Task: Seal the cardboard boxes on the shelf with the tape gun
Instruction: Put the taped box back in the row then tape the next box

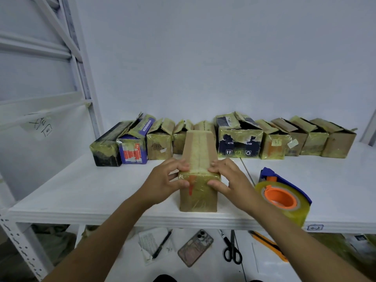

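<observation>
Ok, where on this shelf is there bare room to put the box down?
Widest bare patch: front left of the shelf, between the front box and the left post. Smaller one at far right, between the tape gun and the back row of boxes, which is packed.

Front centre: box (198,192) on the shelf (81,190).
Right of it: tape gun (282,196), near.
Behind: row of boxes (240,143) along the wall (203,58).
Level below: phone (195,248) left of scissors (232,249).

Left hand (165,180), right hand (228,178) seen bare. Left forearm (105,231), right forearm (295,231) uncovered up to frame edge. Dark patch (166,278) glimpsed at bottom edge, not identifiable.
</observation>
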